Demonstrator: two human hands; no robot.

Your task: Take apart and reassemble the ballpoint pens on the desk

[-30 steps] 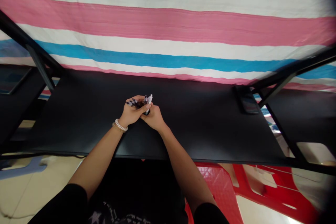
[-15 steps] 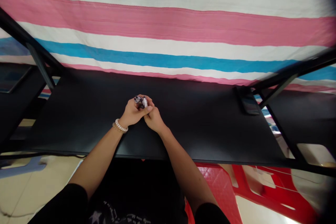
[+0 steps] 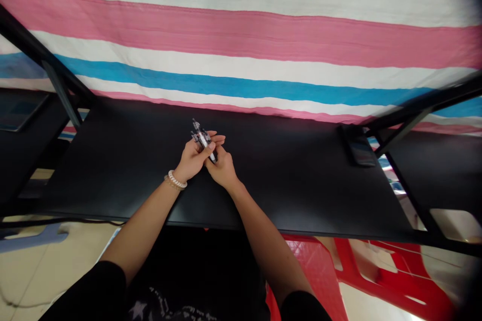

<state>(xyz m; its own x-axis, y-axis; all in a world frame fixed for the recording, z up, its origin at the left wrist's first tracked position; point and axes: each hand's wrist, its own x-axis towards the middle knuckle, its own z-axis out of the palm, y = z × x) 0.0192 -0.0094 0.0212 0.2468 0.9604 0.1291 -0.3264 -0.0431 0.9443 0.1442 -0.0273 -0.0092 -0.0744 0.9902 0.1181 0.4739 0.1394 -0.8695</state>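
A small grey-and-white toy-like model (image 3: 202, 136) with thin dark parts sticking out is held above the black table (image 3: 293, 175). My left hand (image 3: 193, 158) grips it from the left, thumb pressed across its lower part. At its lower end, my right hand (image 3: 223, 166) closes its fingers round the model, touching the left hand. The model's top points up and slightly left. Its exact kind is too small to tell, and the fingers hide part of it. A pale coiled band (image 3: 176, 179) circles my left wrist.
A dark phone-like slab (image 3: 360, 148) lies at the table's right end. Black frame bars (image 3: 56, 62) rise at both sides. Striped sheeting (image 3: 241, 35) hangs behind the table. Red plastic stools (image 3: 311, 266) stand below the front edge.
The model has been turned, and more of it now shows above my fingers, its top pointing up. The fingers of both hands have shifted on it.
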